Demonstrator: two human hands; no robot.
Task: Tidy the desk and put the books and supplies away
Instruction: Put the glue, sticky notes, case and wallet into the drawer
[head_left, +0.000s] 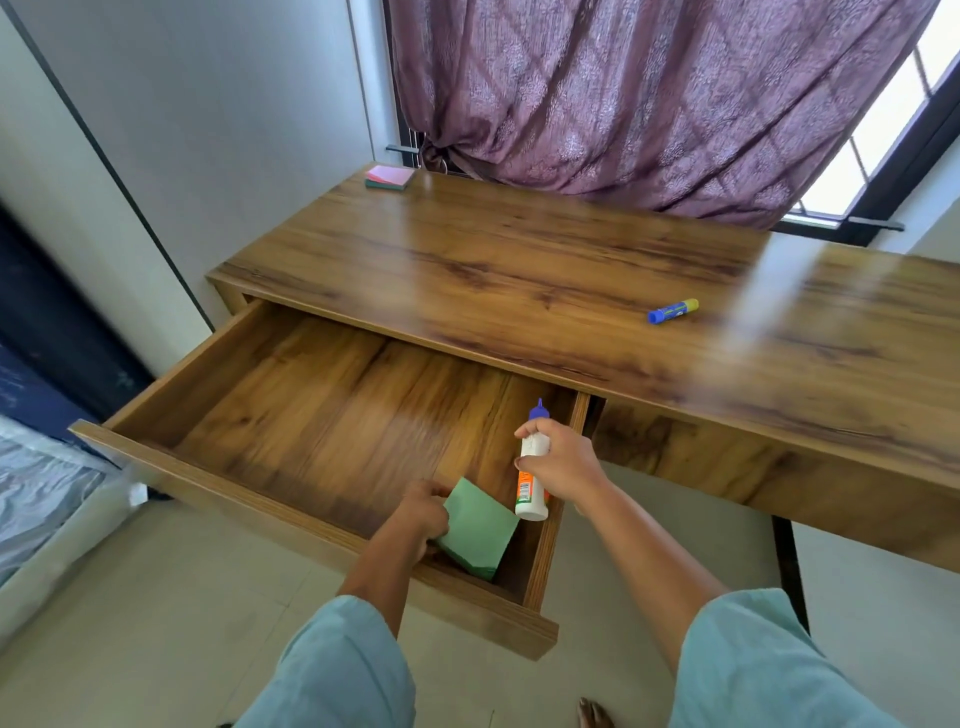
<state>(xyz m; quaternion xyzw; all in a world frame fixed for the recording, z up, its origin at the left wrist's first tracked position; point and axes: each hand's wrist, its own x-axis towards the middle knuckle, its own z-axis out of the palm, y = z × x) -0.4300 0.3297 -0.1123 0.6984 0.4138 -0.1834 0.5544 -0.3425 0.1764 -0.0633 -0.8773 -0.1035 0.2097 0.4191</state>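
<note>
The head view looks down on an open drawer pulled well out from under the wooden table, with both arms reaching into its near right corner. The left hand has its grip curled round the left edge of a green pad. The pad sits tilted, its lower end down against the drawer's front wall, apparently so it can be eased flat into the corner rather than dropped. The right hand has its grip wrapped round the middle of a white glue bottle with a blue nozzle and an orange label. The bottle is held nearly upright just above the drawer floor, close beside the pad and the right wall; whether its base touches the wood cannot be told. Holding it upright probably keeps the nozzle clear and lets it go down next to the pad. The rest of the drawer floor shows bare wood. On the table top a blue glue stick lies on its side toward the right, and a pink sticky-note pad sits at the far left corner, well apart; both seem yet to be put away. Behind hangs a purple curtain over a window, and a bed edges in at left.
</note>
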